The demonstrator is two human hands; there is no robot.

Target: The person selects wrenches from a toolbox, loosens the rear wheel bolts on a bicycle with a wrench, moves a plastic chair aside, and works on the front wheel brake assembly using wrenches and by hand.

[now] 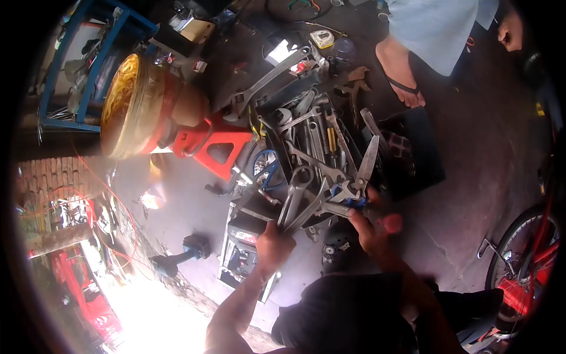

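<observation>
My left hand is closed around a combination wrench, whose ring end points up over the toolbox; another wrench seems to lie alongside it in the same grip. At the box's near right corner, my right hand has thumb and fingers closed on the end of a wrench. Beyond that hand are a pointed metal tool and a blue-handled tool, overlapping. The open toolbox holds several wrenches and yellow-handled tools. Some fingers of both hands are hidden.
A large adjustable wrench lies beyond the box, near a tape measure. A red stand is at left, a drawer unit near my left arm. A person's sandalled foot is ahead; a bicycle wheel is at right.
</observation>
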